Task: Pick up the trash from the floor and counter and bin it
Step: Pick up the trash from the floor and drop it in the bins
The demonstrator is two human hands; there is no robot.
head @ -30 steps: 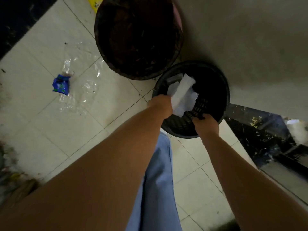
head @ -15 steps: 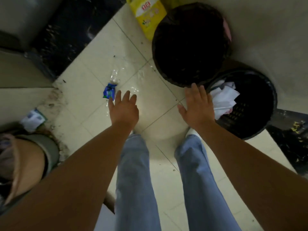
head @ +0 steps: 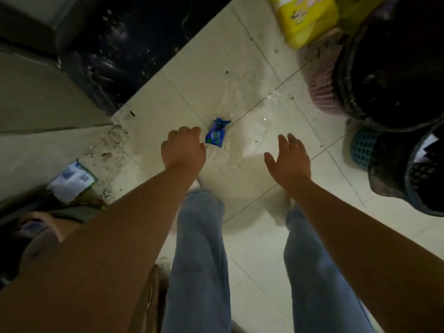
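Note:
A small blue wrapper (head: 215, 135) lies on the pale floor tiles beside a crumpled sheet of clear plastic (head: 242, 109). My left hand (head: 183, 148) hovers just left of the wrapper, fingers curled downward, holding nothing that I can see. My right hand (head: 288, 159) is spread open to the right of it, empty. The small black-lined bin (head: 418, 174) with white paper inside sits at the right edge. A larger dark bin (head: 394, 68) stands behind it.
A yellow package (head: 305, 18) leans at the top by the large bin. A white and blue paper scrap (head: 72, 180) lies at the left near crumbly dirt. A dark counter base (head: 115, 56) fills the upper left. My legs in blue jeans stand below.
Both hands left the small bin, where the white paper now lies, and swung left over the floor. My left hand has drawn close to the blue wrapper and its fingers have curled.

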